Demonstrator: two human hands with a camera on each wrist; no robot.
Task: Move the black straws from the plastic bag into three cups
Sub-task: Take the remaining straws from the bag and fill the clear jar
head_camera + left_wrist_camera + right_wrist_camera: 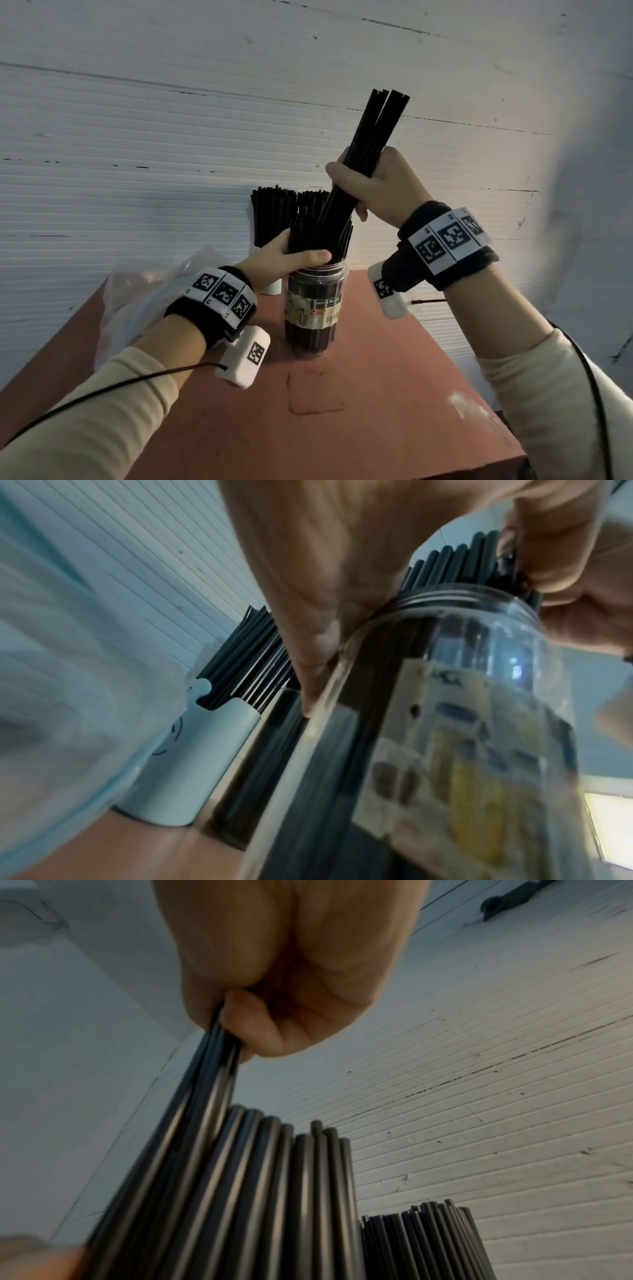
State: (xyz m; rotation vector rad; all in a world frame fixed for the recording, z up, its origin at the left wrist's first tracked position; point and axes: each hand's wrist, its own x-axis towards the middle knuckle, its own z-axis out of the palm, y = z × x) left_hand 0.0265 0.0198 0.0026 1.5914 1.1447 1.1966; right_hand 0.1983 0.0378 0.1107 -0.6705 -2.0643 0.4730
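Observation:
A clear labelled jar (313, 308) stands mid-table, packed with black straws (320, 236). My left hand (294, 255) curls round those straws just above the jar's rim (455, 593), thumb in front. My right hand (371, 181) grips a tilted bundle of black straws (380, 126) whose lower ends reach into the jar's mouth. In the right wrist view the right hand (291, 988) holds the bundle (205, 1102) above the standing straws (308, 1191). Behind the jar stand a white cup (270, 289) and a second cup, both holding straws (274, 212). The plastic bag (144, 291) lies crumpled at the left.
The red-brown table (342, 394) ends close on the right and near side. A white ribbed wall (171, 137) rises right behind the cups. The white cup (192, 764) has a bear face; a dark cup of straws (260, 750) stands beside it.

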